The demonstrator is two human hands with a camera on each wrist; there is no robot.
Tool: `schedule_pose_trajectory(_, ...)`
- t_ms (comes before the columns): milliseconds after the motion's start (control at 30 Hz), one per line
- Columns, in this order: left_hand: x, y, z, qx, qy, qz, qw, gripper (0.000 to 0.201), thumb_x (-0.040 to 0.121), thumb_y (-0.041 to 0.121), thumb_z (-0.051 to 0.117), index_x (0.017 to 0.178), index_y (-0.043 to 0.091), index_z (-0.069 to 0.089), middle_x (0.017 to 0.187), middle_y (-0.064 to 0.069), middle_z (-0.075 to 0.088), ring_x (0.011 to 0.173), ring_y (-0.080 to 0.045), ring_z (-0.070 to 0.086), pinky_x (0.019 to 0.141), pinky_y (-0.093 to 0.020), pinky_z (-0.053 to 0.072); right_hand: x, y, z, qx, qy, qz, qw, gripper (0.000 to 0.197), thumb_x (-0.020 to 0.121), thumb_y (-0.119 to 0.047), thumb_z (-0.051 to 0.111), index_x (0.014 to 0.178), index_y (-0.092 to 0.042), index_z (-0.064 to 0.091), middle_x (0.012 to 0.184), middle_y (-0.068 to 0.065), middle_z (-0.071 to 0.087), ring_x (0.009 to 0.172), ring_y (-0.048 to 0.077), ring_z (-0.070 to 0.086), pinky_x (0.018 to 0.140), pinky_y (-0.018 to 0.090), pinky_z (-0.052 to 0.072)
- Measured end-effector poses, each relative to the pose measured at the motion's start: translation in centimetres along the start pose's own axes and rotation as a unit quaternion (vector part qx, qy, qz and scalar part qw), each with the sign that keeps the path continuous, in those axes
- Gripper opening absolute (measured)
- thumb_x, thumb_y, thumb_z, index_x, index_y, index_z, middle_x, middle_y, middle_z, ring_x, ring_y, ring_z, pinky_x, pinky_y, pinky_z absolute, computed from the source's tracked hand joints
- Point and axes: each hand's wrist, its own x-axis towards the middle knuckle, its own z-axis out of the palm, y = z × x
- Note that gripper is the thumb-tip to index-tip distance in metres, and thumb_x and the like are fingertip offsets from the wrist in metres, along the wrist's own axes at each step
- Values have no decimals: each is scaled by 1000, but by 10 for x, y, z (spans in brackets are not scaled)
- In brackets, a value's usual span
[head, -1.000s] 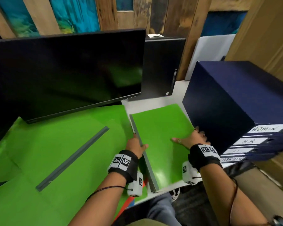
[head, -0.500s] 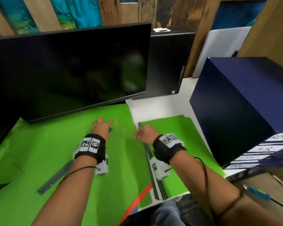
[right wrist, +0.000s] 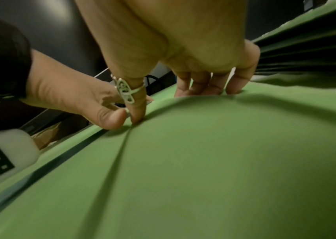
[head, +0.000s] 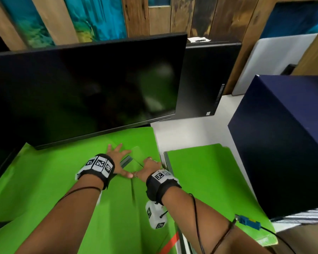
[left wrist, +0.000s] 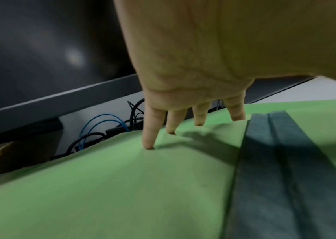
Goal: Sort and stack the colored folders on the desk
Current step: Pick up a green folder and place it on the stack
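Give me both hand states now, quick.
Left hand: open, fingers spread, pressing on the open green folder.
Right hand: fingers curled over that folder's raised flap; cannot tell if it grips.

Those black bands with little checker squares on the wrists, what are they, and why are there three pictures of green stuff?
The bands carry small cameras. One picture comes from a camera on the person's head, looking down at both arms. The other two come from the wrists, looking along the fingers.

The green stuff is folders on a desk. The left hand lies flat with fingers spread on the big open green folder, beside its grey spine strip. The right hand curls its fingers over that folder's edge, thumb pressing on top. A closed green folder lies to the right, beside a stack of dark blue binders. A black monitor stands behind.
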Motion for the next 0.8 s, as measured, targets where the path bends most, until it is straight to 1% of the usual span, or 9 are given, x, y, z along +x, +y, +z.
schedule_pose_trajectory(167, -10, -6, -6, -18, 13, -3, 1000, 112, 53, 60, 78, 144, 32, 19, 158, -5, -5, 142, -43, -7, 114, -60, 13, 1, -6, 6, 45, 15, -23, 999, 59, 80, -49, 65, 124, -10, 55, 131, 11, 54, 126, 28, 46, 104, 36, 38)
schedule_pose_trajectory(267, -25, -6, -16, -46, 20, -30, 998, 112, 51, 54, 82, 141, 26, 22, 157, -12, -7, 139, -51, -8, 112, -62, 8, -7, -5, 13, 143, 48, -53, 987, 59, 81, -38, 68, 132, -15, 49, 139, 8, 42, 133, 27, 34, 107, 40, 34)
schedule_pose_trajectory(367, -45, -5, -26, -99, 19, -44, 994, 112, 49, 45, 86, 139, 25, 23, 155, -18, -12, 137, -54, -6, 111, -62, 12, -20, -5, 18, 235, 83, -116, 961, 56, 81, -29, 71, 130, -12, 50, 133, 5, 42, 129, 24, 38, 110, 38, 32)
schedule_pose_trajectory(433, -62, -3, -32, -131, 29, -43, 990, 106, 44, 40, 89, 130, 26, 27, 153, -20, 6, 136, -53, 14, 109, -60, 27, -29, -5, 17, 284, 93, -161, 941, 52, 79, -24, 72, 124, -7, 53, 122, 1, 42, 123, 20, 41, 112, 35, 31)
schedule_pose_trajectory(500, -82, -3, -38, -153, 59, -25, 986, 99, 44, 33, 91, 122, 24, 29, 138, -16, 36, 122, -41, 45, 100, -49, 44, -37, -9, 15, 318, 113, -200, 920, 47, 78, -19, 73, 118, -3, 55, 115, -4, 37, 119, 17, 41, 112, 32, 31)
schedule_pose_trajectory(533, -91, -1, -41, -165, 77, -14, 983, 96, 48, 28, 90, 121, 23, 29, 130, -14, 46, 113, -34, 52, 94, -43, 48, -41, -11, 12, 331, 126, -215, 910, 46, 77, -17, 73, 116, -2, 55, 115, -5, 36, 118, 15, 40, 112, 30, 31)
schedule_pose_trajectory(667, -127, 3, -49, -211, 176, 13, 961, 98, 59, 16, 86, 133, 27, 23, 114, -13, 59, 96, -25, 54, 85, -36, 47, -58, -20, -2, 369, 188, -269, 869, 44, 76, -14, 74, 114, 0, 56, 120, -5, 33, 119, 9, 36, 105, 12, 25)
schedule_pose_trajectory(733, -142, 6, -51, -193, 227, 2, 955, 103, 65, 19, 83, 142, 30, 16, 112, -11, 60, 101, -26, 54, 86, -37, 46, -64, -23, -12, 379, 225, -293, 849, 42, 74, -14, 76, 109, 1, 57, 122, -4, 32, 117, 8, 35, 102, 12, 25)
schedule_pose_trajectory(800, -159, 11, -54, -156, 275, -38, 948, 92, 70, 27, 79, 143, 25, 24, 116, -9, 60, 108, -28, 56, 87, -38, 46, -71, -27, -21, 382, 245, -315, 834, 40, 73, -13, 77, 106, -1, 56, 123, -4, 34, 116, 8, 36, 103, 17, 29)
